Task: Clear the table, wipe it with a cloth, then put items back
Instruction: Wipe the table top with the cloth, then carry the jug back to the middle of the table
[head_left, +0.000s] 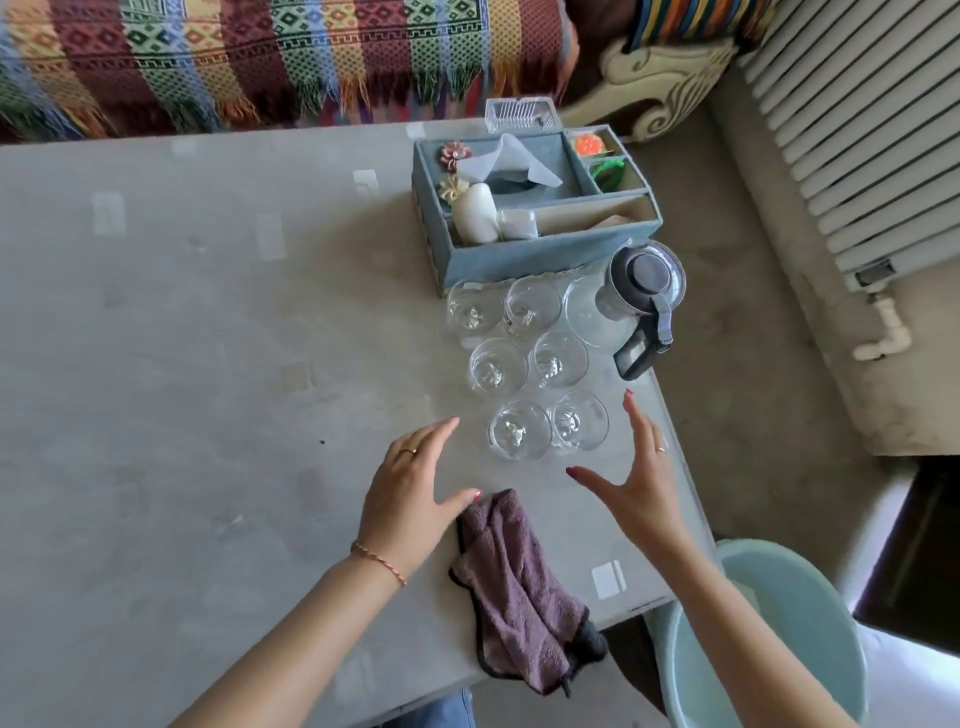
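Several clear glasses (519, 430) stand in pairs on the grey table (208, 338), near its right edge. Behind them sit a glass kettle (644, 291) with a dark lid and handle, and a blue organiser box (524, 254) with tissues and small items. A purple cloth (514, 587) lies crumpled at the table's front edge, partly hanging over it. My left hand (410, 493) hovers open just left of the nearest glasses, its thumb by the cloth's top. Right of those glasses my right hand (634, 483) is spread open, holding nothing.
A clear plastic tray (519, 115) sits behind the box. A pale blue basin (810, 613) stands on the floor at the lower right. A sofa with a striped blanket (260, 57) runs along the far side, and a radiator (857, 130) lines the right wall.
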